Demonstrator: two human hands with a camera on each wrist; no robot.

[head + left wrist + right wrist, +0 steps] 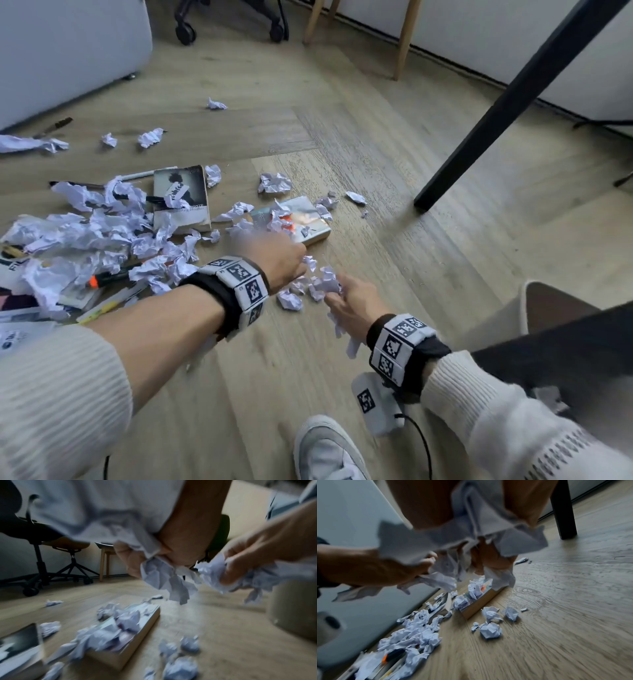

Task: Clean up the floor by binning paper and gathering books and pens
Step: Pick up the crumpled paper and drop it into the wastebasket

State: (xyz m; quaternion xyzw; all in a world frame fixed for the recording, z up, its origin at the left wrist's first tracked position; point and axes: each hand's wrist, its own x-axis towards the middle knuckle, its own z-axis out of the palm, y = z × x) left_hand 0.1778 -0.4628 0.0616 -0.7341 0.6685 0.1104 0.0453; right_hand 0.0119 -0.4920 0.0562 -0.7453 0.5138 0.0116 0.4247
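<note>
Both hands hover low over the wooden floor, close together, each clutching crumpled white paper. My left hand (286, 262) grips a wad of paper (164, 577) in its curled fingers. My right hand (349, 301) holds another bunch of paper (325, 282), with strips hanging below the palm. Two small paper balls (289, 299) lie on the floor just under the hands. Beyond them a paperback book (301, 221) lies flat with paper scraps on it, and a grey-covered book (181, 200) lies to its left. An orange-tipped marker (109, 277) sits in the paper heap at left.
A large heap of crumpled paper (78, 240), pens and more books covers the floor at left. A black table leg (479, 126) stands at right, and a bin (555, 315) rim shows at right. Office chair castors (186, 32) and wooden legs (404, 41) are further back. My shoe (329, 448) is below.
</note>
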